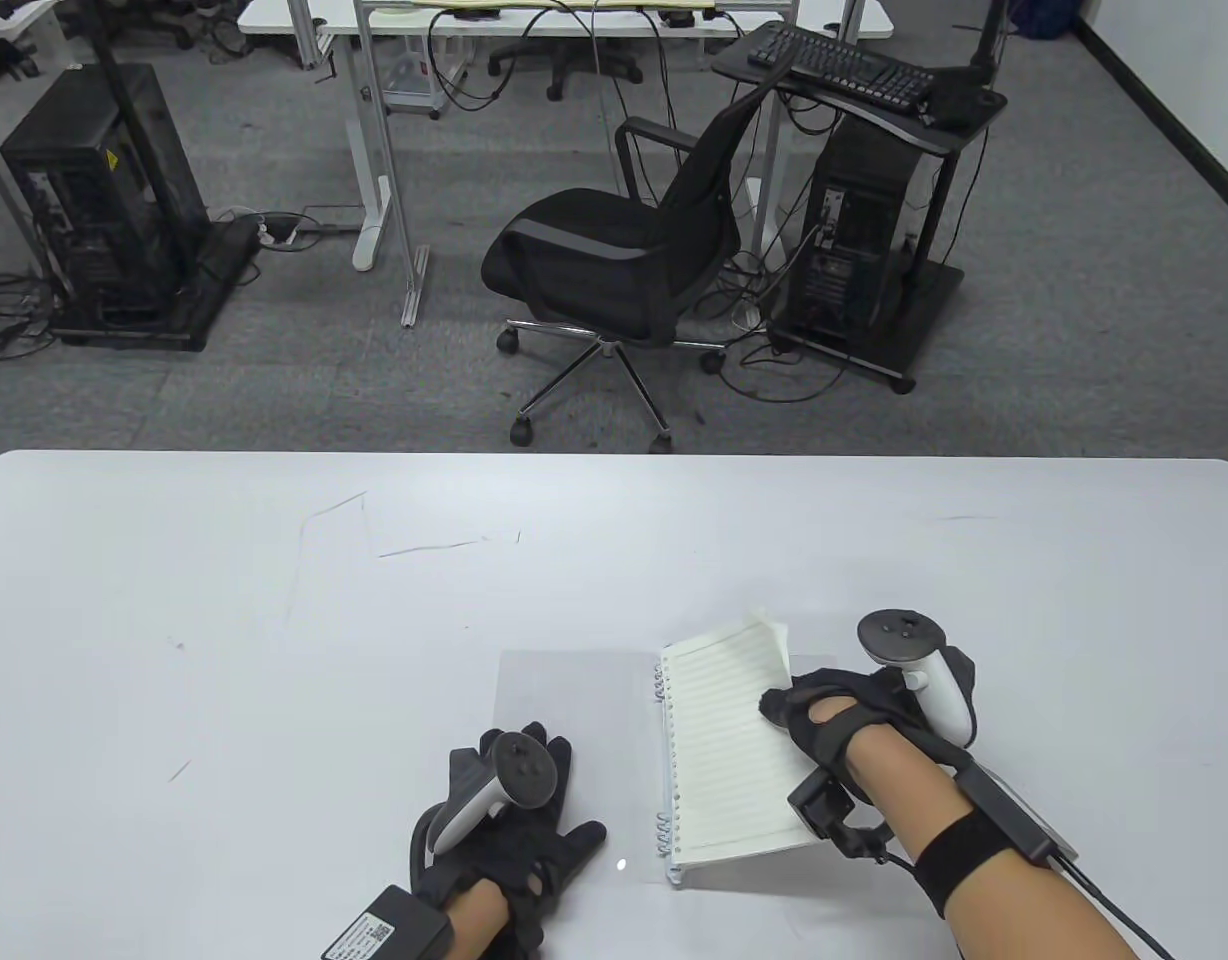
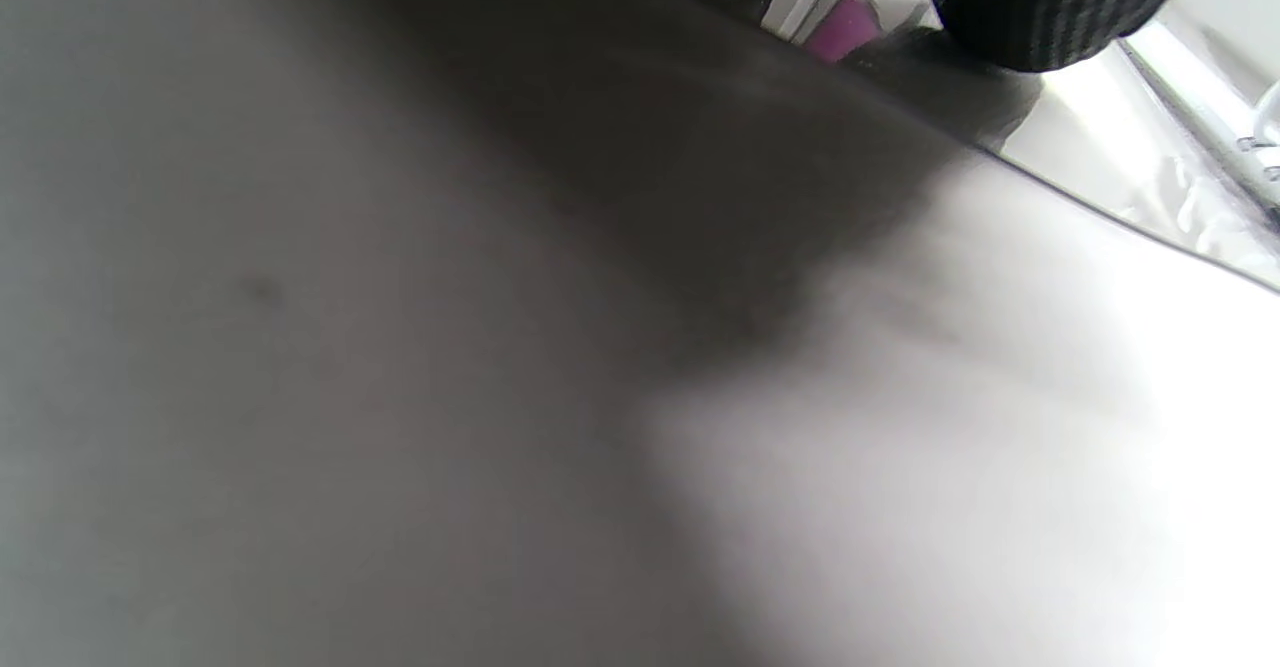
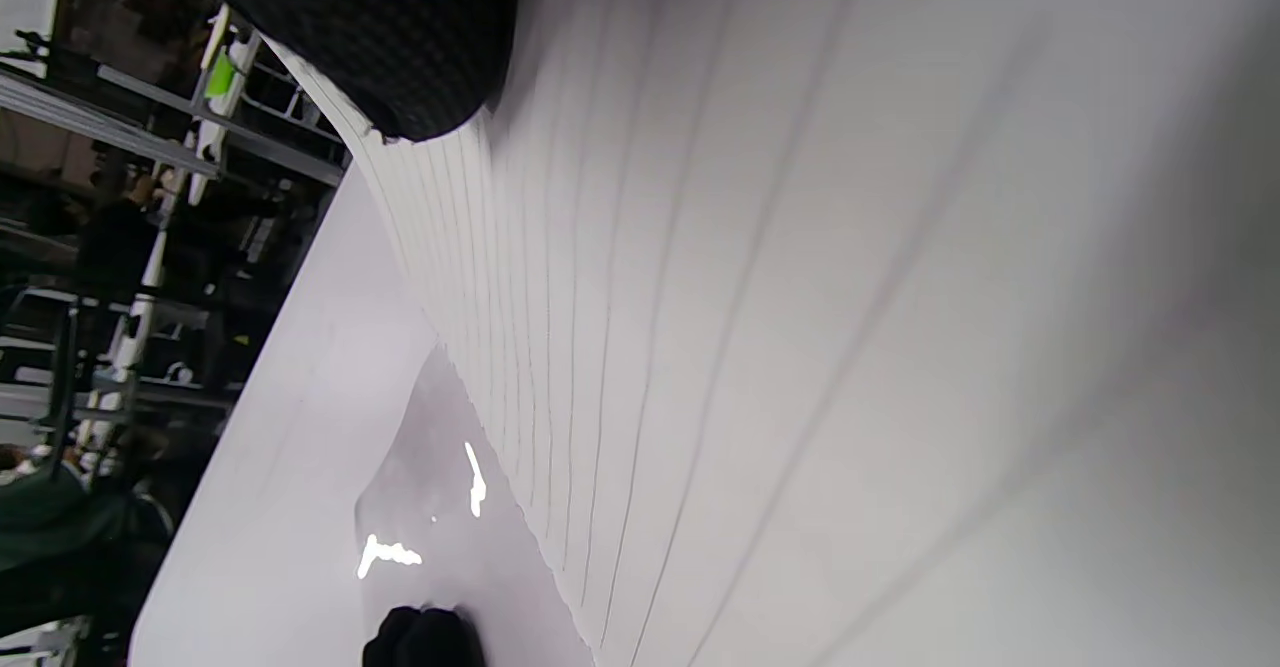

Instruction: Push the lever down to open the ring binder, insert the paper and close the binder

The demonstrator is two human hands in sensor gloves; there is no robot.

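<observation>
The ring binder lies open near the table's front edge, its translucent cover spread to the left of the metal rings. Lined paper sits at the rings, its right side lifted off the table and its far corner curled. My right hand pinches that raised edge, thumb on top and fingers beneath. In the right wrist view a gloved fingertip lies on the lined paper. My left hand lies flat with fingers spread on the cover's near part. The left wrist view is mostly blur, with one fingertip over the glossy cover.
The white table stretches wide to the left and behind the binder. Beyond its far edge stand a black office chair, computer towers on carts and desk legs on grey carpet.
</observation>
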